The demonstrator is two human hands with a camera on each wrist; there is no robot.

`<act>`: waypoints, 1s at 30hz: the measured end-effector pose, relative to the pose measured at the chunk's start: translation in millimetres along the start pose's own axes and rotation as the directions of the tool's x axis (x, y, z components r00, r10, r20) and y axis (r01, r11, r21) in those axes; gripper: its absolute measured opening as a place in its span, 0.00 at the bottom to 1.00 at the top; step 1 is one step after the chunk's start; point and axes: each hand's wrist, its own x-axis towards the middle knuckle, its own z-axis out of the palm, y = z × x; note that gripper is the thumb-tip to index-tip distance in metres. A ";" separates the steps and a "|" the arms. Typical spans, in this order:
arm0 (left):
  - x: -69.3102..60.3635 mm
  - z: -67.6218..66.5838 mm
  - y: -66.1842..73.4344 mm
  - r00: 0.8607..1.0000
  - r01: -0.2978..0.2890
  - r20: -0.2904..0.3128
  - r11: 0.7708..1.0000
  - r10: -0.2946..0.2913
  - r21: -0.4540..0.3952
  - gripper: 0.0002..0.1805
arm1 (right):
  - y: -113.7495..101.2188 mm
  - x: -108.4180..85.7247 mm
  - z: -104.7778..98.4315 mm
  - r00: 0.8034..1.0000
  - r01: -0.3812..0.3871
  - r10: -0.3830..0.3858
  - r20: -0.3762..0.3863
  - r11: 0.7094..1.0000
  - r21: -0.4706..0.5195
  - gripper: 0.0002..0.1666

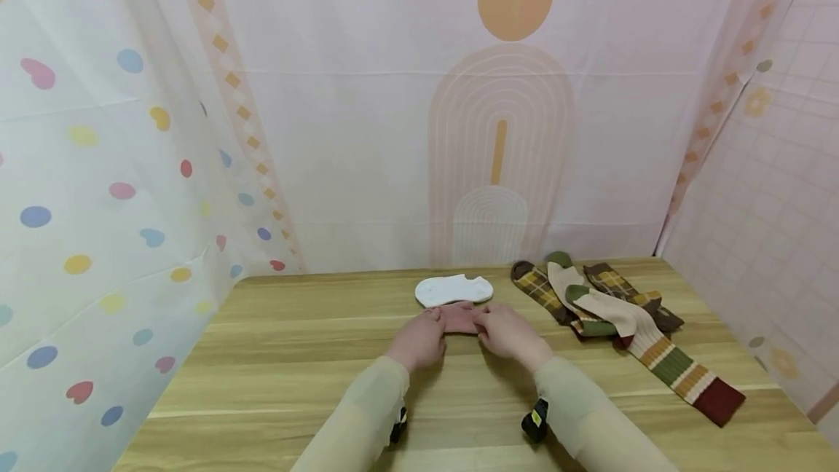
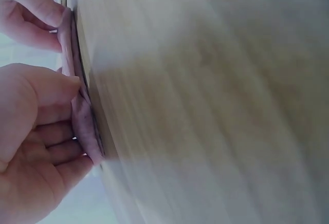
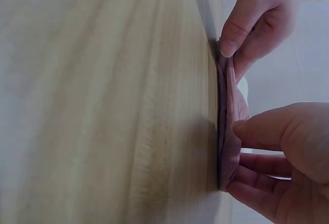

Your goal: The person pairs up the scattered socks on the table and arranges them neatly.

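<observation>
A folded pink sock (image 1: 460, 317) lies on the wooden table, between both hands in the head view. My left hand (image 1: 418, 341) pinches its left end between thumb and fingers. At the other end, my right hand (image 1: 510, 335) pinches the fabric the same way. In the right wrist view the pink sock (image 3: 232, 116) shows several stacked layers, low against the tabletop. Just behind it a white ankle sock (image 1: 454, 290) lies flat, its near edge partly covered by the pink one.
To the right lies a loose pile of long socks: a striped sock (image 1: 675, 366) with a dark red cuff on top, a brown and yellow plaid sock (image 1: 540, 290) at its left. Patterned curtains (image 1: 360, 166) stand behind and beside the wooden table (image 1: 295, 355).
</observation>
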 end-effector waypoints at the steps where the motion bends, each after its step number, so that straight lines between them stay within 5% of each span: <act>1: 2.4 0.1 -1.5 1.000 0.007 0.011 1.000 -0.007 -0.006 0.23 | 1.2 2.0 0.2 1.000 -0.003 0.003 -0.002 1.000 0.001 0.04; 8: 15.9 0.8 -10.5 0.999 0.021 0.028 0.999 -0.020 -0.026 0.24 | 8.7 14.8 -0.3 1.000 -0.021 0.021 0.002 0.999 0.027 0.14; 15: 23.8 0.5 -16.5 0.999 0.034 0.025 0.997 -0.033 -0.068 0.14 | 14.1 26.1 1.7 0.998 -0.061 0.061 -0.005 0.998 0.013 0.08; 22: 31.1 -1.3 -16.5 0.990 0.100 0.110 0.990 -0.089 -0.100 0.19 | 15.9 31.4 1.8 0.992 -0.125 0.125 0.014 0.992 0.018 0.15; 30: 34.4 1.1 -16.8 0.987 0.124 0.110 0.987 -0.113 -0.100 0.19 | 17.3 34.2 0.9 0.992 -0.128 0.127 0.004 0.991 0.028 0.15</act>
